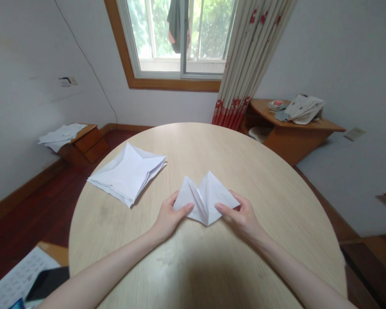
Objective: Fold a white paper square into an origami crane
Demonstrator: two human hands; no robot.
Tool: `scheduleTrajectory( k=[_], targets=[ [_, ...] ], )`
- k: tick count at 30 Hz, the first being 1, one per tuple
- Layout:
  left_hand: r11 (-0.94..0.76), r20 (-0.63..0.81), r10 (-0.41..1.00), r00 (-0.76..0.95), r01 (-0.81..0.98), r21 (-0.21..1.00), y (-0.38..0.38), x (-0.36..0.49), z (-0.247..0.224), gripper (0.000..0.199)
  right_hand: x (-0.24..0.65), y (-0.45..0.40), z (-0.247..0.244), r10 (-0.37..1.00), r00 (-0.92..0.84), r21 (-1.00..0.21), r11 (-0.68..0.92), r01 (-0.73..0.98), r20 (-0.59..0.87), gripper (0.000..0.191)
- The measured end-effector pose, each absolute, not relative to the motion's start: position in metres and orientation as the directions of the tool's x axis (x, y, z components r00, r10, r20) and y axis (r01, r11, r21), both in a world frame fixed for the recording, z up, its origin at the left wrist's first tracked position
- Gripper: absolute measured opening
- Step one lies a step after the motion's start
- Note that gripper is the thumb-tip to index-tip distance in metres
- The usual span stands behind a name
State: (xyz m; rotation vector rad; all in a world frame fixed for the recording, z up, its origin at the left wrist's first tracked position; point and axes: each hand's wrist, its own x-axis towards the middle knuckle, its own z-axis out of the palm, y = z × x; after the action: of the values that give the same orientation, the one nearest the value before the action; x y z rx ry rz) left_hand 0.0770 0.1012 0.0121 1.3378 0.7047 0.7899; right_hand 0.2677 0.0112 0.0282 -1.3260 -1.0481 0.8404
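Observation:
A folded sheet of white paper (pixel 201 197) is held between both hands over the middle of the round table. Two points rise at its top with a crease valley between them, and a lower corner points toward me. My left hand (pixel 172 214) pinches its left side, thumb on the near face and fingers hidden behind. On the right side, my right hand (pixel 241 212) grips the paper the same way, with the thumb lying across the near face. Farther left lies a loose stack of white paper sheets (pixel 128 171), apart from both hands.
The round wooden table (pixel 276 206) fills the centre. At lower left a dark phone-like object (pixel 48 283) lies near a printed sheet (pixel 19 274). A small cabinet (pixel 90 143) stands back left; a corner desk (pixel 296 124) with a cloth bag (pixel 305 109) stands back right.

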Motion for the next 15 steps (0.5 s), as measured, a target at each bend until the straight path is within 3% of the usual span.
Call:
scheduleTrajectory(
  k=[5, 9, 12, 15],
  targets=[
    [0.137, -0.042, 0.885, 0.463, -0.174, 0.975, 0.102, 0.087, 0.018, 0.047, 0.264, 0.012, 0.03, 0.943, 0.319, -0.992, 0.065, 0.108, 0.096, 0.032],
    [0.251, -0.097, 0.905, 0.415, -0.336, 0.908, 0.1, 0.1, 0.022, 0.057, 0.265, 0.017, 0.033, 0.948, 0.309, -0.996, 0.062, 0.068, 0.08, 0.036],
    [0.302, -0.112, 0.894, 0.435, -0.397, 0.867, 0.098, 0.109, 0.024, 0.052, 0.263, 0.023, 0.037, 0.96, 0.28, -0.999, 0.037, -0.019, 0.031, 0.043],
    [0.232, -0.057, 0.9, 0.433, -0.363, 0.902, 0.097, 0.116, 0.022, 0.046, 0.258, 0.027, 0.041, 0.966, 0.258, -0.997, -0.009, -0.08, -0.03, 0.045]
  ],
)
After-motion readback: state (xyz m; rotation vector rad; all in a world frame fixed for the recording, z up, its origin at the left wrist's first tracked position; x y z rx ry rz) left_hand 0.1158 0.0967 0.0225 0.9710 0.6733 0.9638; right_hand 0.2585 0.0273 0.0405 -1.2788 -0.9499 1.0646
